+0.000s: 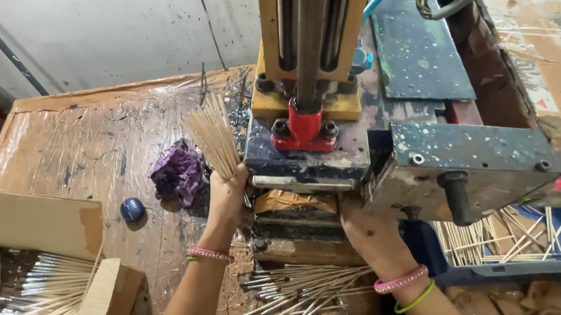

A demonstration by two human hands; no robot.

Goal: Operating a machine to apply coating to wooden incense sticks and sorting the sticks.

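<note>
Fingers of left hand (227,193) clenched round bundle of sticks (212,132), fanning toward eleven o'clock; right hand (369,229) under press (317,118), grip hidden. Open tabletop (86,140) at nine o'clock, purple rag (178,172) close by.

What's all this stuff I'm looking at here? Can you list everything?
Press machine: one, yellow frame with red part, top centre.
Metal housing: one, blue-grey, paint-speckled, right of the press.
Bundle of thin sticks: one, pale tan, fanned out in the left hand.
Coated sticks: a loose pile, grey-silver, below the press.
Tray of sticks: one, blue, on the right.
Cardboard box: one, brown, bottom left, sticks inside.
Crumpled wrap: one, purple, on the worktable.
Small round cap: one, dark blue, near the box.
Worktable: one, brown, plastic-covered.
Left hand: gripping the bundle, pink bangle.
Right hand: under the machine, pink and green bangles.
</note>
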